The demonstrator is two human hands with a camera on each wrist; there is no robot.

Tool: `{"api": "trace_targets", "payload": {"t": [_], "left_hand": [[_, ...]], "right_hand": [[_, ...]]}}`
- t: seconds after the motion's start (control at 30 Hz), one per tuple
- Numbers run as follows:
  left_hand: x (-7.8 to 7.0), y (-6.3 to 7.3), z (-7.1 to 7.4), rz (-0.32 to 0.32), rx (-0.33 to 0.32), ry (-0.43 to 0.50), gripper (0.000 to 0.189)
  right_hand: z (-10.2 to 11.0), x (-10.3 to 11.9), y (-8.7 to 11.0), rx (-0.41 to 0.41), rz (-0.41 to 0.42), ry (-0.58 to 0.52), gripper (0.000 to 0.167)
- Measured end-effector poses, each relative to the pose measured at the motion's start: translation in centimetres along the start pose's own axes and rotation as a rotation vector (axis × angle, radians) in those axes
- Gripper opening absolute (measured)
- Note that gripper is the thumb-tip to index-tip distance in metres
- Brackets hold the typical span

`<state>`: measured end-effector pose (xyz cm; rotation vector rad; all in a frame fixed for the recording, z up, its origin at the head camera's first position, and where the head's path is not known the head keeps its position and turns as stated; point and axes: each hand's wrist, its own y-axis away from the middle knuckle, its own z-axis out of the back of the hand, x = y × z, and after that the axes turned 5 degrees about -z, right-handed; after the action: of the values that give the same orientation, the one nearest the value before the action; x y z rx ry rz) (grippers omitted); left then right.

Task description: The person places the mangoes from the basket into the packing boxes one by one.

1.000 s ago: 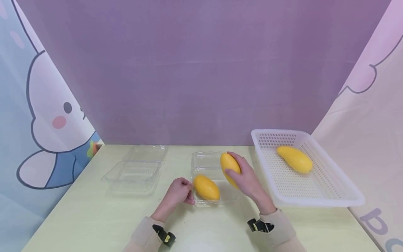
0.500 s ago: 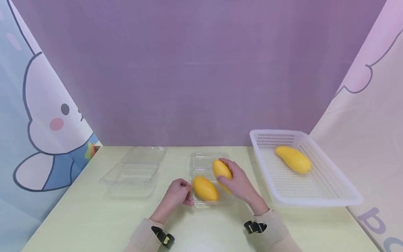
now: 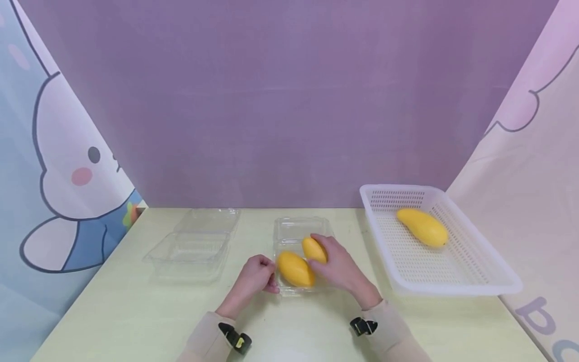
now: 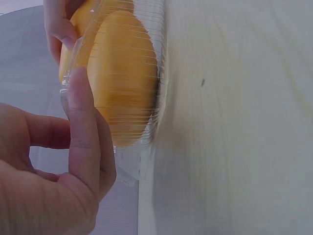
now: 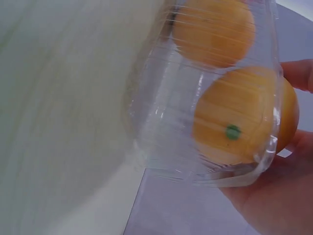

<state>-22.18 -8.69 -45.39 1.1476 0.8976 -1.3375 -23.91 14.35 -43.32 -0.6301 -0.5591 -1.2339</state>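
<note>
left hand (image 3: 257,275) pinches left rim of clear container (image 3: 298,231), between near and far edges of tabletop (image 3: 289,332). right hand (image 3: 336,264), fingers half-curled, grips one mango (image 3: 313,250) in container's right half; second mango (image 3: 295,269) at left.

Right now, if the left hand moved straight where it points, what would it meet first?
Probably the clear container, which the left hand seems to touch at that side; a mango lies just inside.

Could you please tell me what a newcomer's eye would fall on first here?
Probably the yellow mango in the central clamshell, beside a second mango gripped by the right hand. A third mango lies in the white basket at right. Behind the table rises a purple backdrop.
</note>
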Motion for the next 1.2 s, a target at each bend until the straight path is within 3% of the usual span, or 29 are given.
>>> {"api": "trace_targets", "payload": {"t": [0.37, 0.7, 1.03, 1.2], "left_hand": [[0.12, 0.07, -0.11, 0.007, 0.0, 0.001, 0.017], [0.29, -0.15, -0.05, 0.002, 0.001, 0.0, 0.017], [0.09, -0.35, -0.1, 0.001, -0.006, 0.0, 0.017], [0.06, -0.14, -0.01, 0.005, -0.008, 0.004, 0.016]], "right_hand": [[-0.12, 0.19, 0.36, -0.01, 0.0, 0.083, 0.063], [-0.33, -0.13, 0.35, -0.044, 0.056, 0.211, 0.06], [-0.58, -0.17, 0.12, -0.038, 0.079, 0.251, 0.05], [-0.77, 0.1, 0.2, -0.02, 0.071, 0.327, 0.049]]}}
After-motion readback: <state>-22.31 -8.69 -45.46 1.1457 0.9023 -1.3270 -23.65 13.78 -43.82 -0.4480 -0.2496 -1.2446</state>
